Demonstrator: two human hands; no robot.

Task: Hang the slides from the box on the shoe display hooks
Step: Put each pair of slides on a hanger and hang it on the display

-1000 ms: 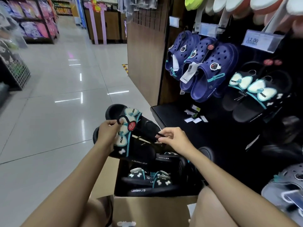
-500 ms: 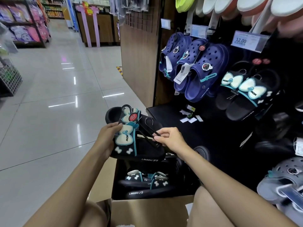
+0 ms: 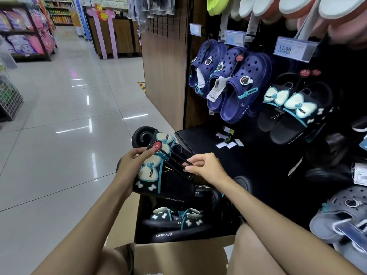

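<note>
Above the open cardboard box point(image 3: 178, 255), we see a pair of black slides point(image 3: 158, 175) with pale bows being readied for the rack. The left hand point(image 3: 129, 169) grips the pair from the side, thumb laid across the bow strap near the red round tag point(image 3: 156, 145), steadying it so that the soles stay stacked. The right hand point(image 3: 206, 167), just beside it, pinches the black plastic hanger point(image 3: 176, 161) between thumb and fingertips, apparently to free or straighten its hook before lifting. Below both hands, more slides of the same pattern point(image 3: 174, 221) lie in the box, so we judge the job far from finished. Up and to the right of the right hand, a matching pair point(image 3: 290, 108) already hangs on the display, beside navy clogs point(image 3: 234, 82) under a price tag point(image 3: 294, 49). We judge that hook the likely destination; the hanger must go on squarely or the pair could slip.
</note>
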